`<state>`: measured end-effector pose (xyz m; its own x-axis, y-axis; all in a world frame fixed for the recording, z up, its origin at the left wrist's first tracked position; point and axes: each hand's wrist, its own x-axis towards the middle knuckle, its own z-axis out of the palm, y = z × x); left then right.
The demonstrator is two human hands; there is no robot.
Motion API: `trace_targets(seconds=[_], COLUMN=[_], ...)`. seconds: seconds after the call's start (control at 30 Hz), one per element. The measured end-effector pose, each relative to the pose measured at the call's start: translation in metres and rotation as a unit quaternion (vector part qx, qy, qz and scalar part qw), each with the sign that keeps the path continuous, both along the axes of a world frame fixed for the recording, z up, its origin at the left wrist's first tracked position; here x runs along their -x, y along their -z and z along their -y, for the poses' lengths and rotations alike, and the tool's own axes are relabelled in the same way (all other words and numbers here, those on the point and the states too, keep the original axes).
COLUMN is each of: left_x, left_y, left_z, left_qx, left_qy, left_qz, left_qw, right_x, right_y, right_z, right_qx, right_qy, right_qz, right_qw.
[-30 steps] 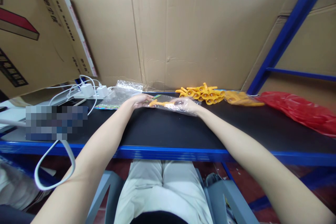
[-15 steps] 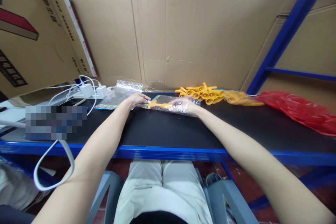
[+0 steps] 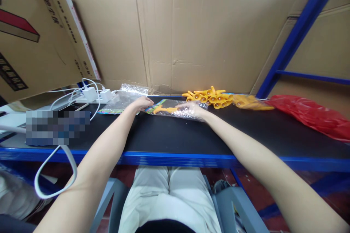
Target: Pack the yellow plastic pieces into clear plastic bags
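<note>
A clear plastic bag (image 3: 188,116) with a colourful printed end lies in front of me on the black tabletop. In it is a yellow-orange plastic piece (image 3: 165,110), its branched end toward the left. My left hand (image 3: 141,104) pinches the printed end of the bag. At the other end my right hand (image 3: 191,109) has its fingers closed round the yellow-orange piece, with shiny film over part of the hand. Just behind my right hand is a pile of similar yellow-orange pieces (image 3: 213,98) with flared, cup-like ends. Flat clear bags (image 3: 116,105) lie beyond my left hand.
A filled bag of yellow-orange pieces (image 3: 250,102) and a red plastic bag (image 3: 308,116) lie to the right. White chargers (image 3: 90,94) and loose cables stand at the left, near a blurred-out object (image 3: 57,127). A cardboard wall (image 3: 205,36) closes off the back.
My left hand has shifted slightly left along the printed end, so more of that print shows. My right hand stays nearly where it was.
</note>
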<state>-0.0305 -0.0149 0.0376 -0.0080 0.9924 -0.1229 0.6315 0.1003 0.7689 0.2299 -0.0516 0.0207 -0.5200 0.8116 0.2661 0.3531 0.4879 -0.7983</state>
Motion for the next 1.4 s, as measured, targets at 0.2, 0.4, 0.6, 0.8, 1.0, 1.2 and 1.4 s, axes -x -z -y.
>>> trace_targets(seconds=[0.2, 0.4, 0.6, 0.8, 1.0, 1.2, 1.4], left_x=[-0.006, -0.007, -0.005, -0.007, -0.008, -0.019, -0.018], left_y=[0.005, 0.008, 0.017, 0.013, 0.012, 0.012, 0.014], left_z=[-0.007, -0.010, -0.014, -0.011, -0.008, -0.004, -0.010], left_qx=[-0.168, -0.167, -0.033, -0.013, -0.071, -0.159, -0.191], left_qy=[0.000, 0.037, 0.046, 0.027, 0.019, 0.091, 0.137], left_qz=[-0.188, -0.198, -0.171, -0.143, -0.181, -0.140, -0.246], left_qw=[0.968, 0.965, 0.984, 0.989, 0.981, 0.973, 0.940], right_x=[0.003, 0.004, 0.008, 0.011, 0.013, 0.015, 0.013], right_y=[-0.001, 0.007, 0.011, 0.011, 0.007, -0.002, -0.002], right_z=[0.001, -0.006, -0.014, -0.010, -0.003, 0.008, 0.005], right_qx=[-0.018, -0.046, -0.087, -0.075, -0.022, 0.029, 0.022], right_qy=[0.017, 0.040, 0.008, 0.016, -0.002, -0.029, -0.002], right_qz=[0.028, 0.043, 0.040, 0.027, 0.007, -0.006, -0.020], right_qw=[0.999, 0.997, 0.995, 0.997, 1.000, 0.999, 1.000])
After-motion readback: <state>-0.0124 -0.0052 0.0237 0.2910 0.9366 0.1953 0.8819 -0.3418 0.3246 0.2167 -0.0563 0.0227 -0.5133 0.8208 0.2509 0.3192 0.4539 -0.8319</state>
